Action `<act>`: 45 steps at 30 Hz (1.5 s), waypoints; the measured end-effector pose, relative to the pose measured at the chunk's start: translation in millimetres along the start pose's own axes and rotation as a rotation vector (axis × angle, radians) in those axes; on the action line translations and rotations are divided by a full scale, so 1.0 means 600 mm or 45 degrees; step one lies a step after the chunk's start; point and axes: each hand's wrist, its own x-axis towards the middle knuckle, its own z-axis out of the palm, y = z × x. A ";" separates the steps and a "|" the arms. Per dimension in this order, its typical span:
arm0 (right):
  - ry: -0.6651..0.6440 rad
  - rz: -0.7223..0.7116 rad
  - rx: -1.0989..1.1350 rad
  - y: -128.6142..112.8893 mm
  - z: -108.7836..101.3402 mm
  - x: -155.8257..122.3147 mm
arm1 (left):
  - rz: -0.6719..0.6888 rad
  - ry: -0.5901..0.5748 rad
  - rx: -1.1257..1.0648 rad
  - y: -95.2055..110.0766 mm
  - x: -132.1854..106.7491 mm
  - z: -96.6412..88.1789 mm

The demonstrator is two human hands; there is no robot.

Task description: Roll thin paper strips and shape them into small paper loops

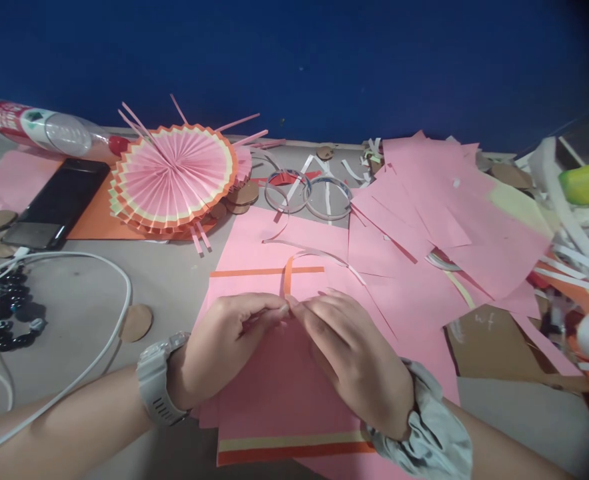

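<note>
Over a stack of pink paper sheets (284,400), my left hand (234,340) and my right hand (354,353) meet with fingertips pinched together. Between them they hold the lower end of a narrow orange paper strip (288,273), which stands up and curves slightly. The pinched end is hidden by the fingers. A second orange strip (241,273) lies flat on the pink paper just beyond. A thin, pale curled paper strip (319,255) lies behind the right hand. Yellow and orange bands (294,448) edge the sheet nearest me.
A pleated pink paper rosette (174,173) sits at back left, near a plastic bottle (44,127) and a phone (59,203) with a white cable (124,273). Two tape rolls (328,215) lie at the back. Loose pink paper (424,200) and scraps cover the right. A cardboard disc (137,323) lies left.
</note>
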 end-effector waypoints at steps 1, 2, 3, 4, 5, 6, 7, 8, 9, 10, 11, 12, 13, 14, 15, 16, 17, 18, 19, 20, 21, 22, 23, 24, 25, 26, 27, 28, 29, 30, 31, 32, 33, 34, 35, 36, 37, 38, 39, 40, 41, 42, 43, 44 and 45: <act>0.006 -0.009 -0.025 0.000 0.000 0.000 | 0.005 -0.002 -0.005 0.000 0.000 0.000; 0.014 -0.023 -0.055 -0.001 0.000 0.000 | 0.012 -0.002 -0.009 -0.001 0.000 0.000; 0.023 -0.038 -0.087 -0.001 0.001 0.001 | 0.018 -0.003 -0.011 -0.001 -0.001 -0.001; 0.030 -0.055 -0.121 -0.002 0.001 0.001 | 0.023 -0.005 -0.013 -0.001 -0.001 -0.001; 0.035 -0.070 -0.154 -0.003 0.001 0.002 | 0.025 -0.006 -0.012 -0.001 -0.001 -0.001; 0.038 -0.082 -0.187 -0.003 0.001 0.002 | 0.022 -0.006 -0.009 -0.001 -0.002 -0.001; 0.042 -0.093 -0.218 -0.004 0.001 0.002 | 0.018 -0.005 -0.002 -0.001 -0.002 -0.001; 0.045 -0.098 -0.247 -0.005 0.001 0.002 | 0.013 -0.005 0.008 0.000 -0.002 0.000; 0.047 -0.106 -0.273 -0.005 0.001 0.001 | 0.008 -0.002 0.019 0.000 -0.002 0.000; 0.052 -0.114 -0.302 -0.006 0.001 0.000 | 0.001 -0.001 0.032 0.000 -0.002 0.001; 0.056 -0.121 -0.329 -0.007 0.000 -0.001 | -0.007 0.000 0.047 0.000 -0.002 0.001; 0.059 -0.126 -0.355 -0.008 0.000 -0.001 | -0.014 -0.001 0.057 0.001 -0.002 0.001; 0.061 -0.132 -0.377 -0.008 0.000 -0.002 | -0.020 -0.004 0.063 0.001 -0.002 0.001; 0.062 -0.137 -0.393 -0.009 -0.001 -0.002 | -0.024 -0.004 0.066 0.001 -0.002 0.002; 0.064 -0.141 -0.404 -0.009 -0.001 -0.002 | -0.025 -0.002 0.067 0.001 -0.002 0.002; 0.065 -0.140 -0.404 -0.009 -0.001 -0.002 | -0.025 -0.003 0.068 0.001 -0.002 0.002; 0.065 -0.138 -0.397 -0.010 -0.001 -0.001 | -0.026 0.001 0.070 0.001 -0.002 0.002; 0.069 -0.132 -0.384 -0.010 -0.001 -0.001 | -0.026 0.001 0.073 0.000 -0.002 0.002; 0.072 -0.126 -0.368 -0.010 -0.001 0.000 | -0.027 0.003 0.078 0.000 -0.002 0.002; 0.074 -0.120 -0.350 -0.009 -0.001 0.000 | -0.027 0.003 0.082 0.000 -0.002 0.002; 0.074 -0.116 -0.330 -0.009 -0.001 0.000 | -0.028 0.002 0.085 0.000 -0.002 0.002; 0.071 -0.110 -0.310 -0.008 0.000 -0.001 | -0.027 -0.001 0.085 0.000 -0.002 0.002; 0.066 -0.103 -0.290 -0.007 0.000 -0.001 | -0.026 -0.002 0.084 0.000 -0.002 0.002; 0.058 -0.091 -0.264 -0.006 0.001 -0.002 | -0.023 -0.006 0.080 0.000 -0.002 0.002; 0.049 -0.075 -0.232 -0.005 0.001 -0.002 | -0.019 -0.006 0.072 0.000 -0.002 0.002; 0.042 -0.057 -0.196 -0.005 0.002 -0.002 | -0.014 -0.006 0.062 0.001 -0.002 0.002; 0.041 -0.046 -0.158 -0.004 0.002 -0.002 | -0.008 -0.004 0.050 0.001 -0.002 0.002; 0.043 -0.041 -0.122 -0.003 0.002 -0.002 | -0.002 -0.001 0.038 0.001 -0.002 0.002; 0.052 -0.042 -0.089 -0.003 0.002 -0.001 | 0.003 0.000 0.027 0.001 -0.002 0.002; 0.061 -0.043 -0.064 -0.003 0.001 0.000 | 0.005 -0.002 0.018 0.001 -0.002 0.002; 0.070 -0.046 -0.048 -0.003 0.001 0.001 | 0.005 -0.002 0.012 0.002 -0.002 0.001; 0.076 -0.049 -0.036 -0.003 0.000 0.002 | 0.006 -0.004 0.009 0.002 -0.003 0.001; 0.078 -0.049 -0.029 -0.003 -0.001 0.003 | 0.008 -0.002 0.009 0.002 -0.003 0.001; 0.075 -0.048 -0.025 -0.003 -0.001 0.004 | 0.011 -0.001 0.012 0.002 -0.003 0.001; 0.071 -0.049 -0.022 -0.003 -0.002 0.004 | 0.015 0.000 0.015 0.003 -0.003 0.001; 0.068 -0.051 -0.020 -0.003 -0.003 0.004 | 0.016 -0.002 0.015 0.003 -0.003 0.001; 0.064 -0.051 -0.018 -0.003 -0.003 0.004 | 0.015 -0.005 0.014 0.003 -0.003 0.001; 0.060 -0.051 -0.014 -0.002 -0.004 0.004 | 0.011 -0.010 0.008 0.003 -0.002 0.001; 0.053 -0.050 -0.010 -0.002 -0.004 0.004 | 0.007 -0.013 0.000 0.003 -0.001 0.001; 0.047 -0.051 -0.006 -0.001 -0.005 0.003 | 0.003 -0.016 -0.007 0.003 -0.001 0.000; 0.042 -0.050 -0.003 -0.001 -0.005 0.003 | 0.001 -0.015 -0.011 0.003 0.000 0.000; 0.037 -0.048 -0.001 -0.001 -0.005 0.003 | 0.002 -0.013 -0.013 0.004 0.001 0.000; 0.036 -0.047 0.000 -0.001 -0.005 0.003 | 0.004 -0.011 -0.011 0.004 0.001 0.000; 0.039 -0.046 -0.005 -0.002 -0.005 0.004 | 0.004 -0.009 -0.007 0.004 0.001 0.000; 0.044 -0.045 -0.013 -0.002 -0.005 0.004 | 0.003 -0.009 -0.002 0.004 0.001 0.000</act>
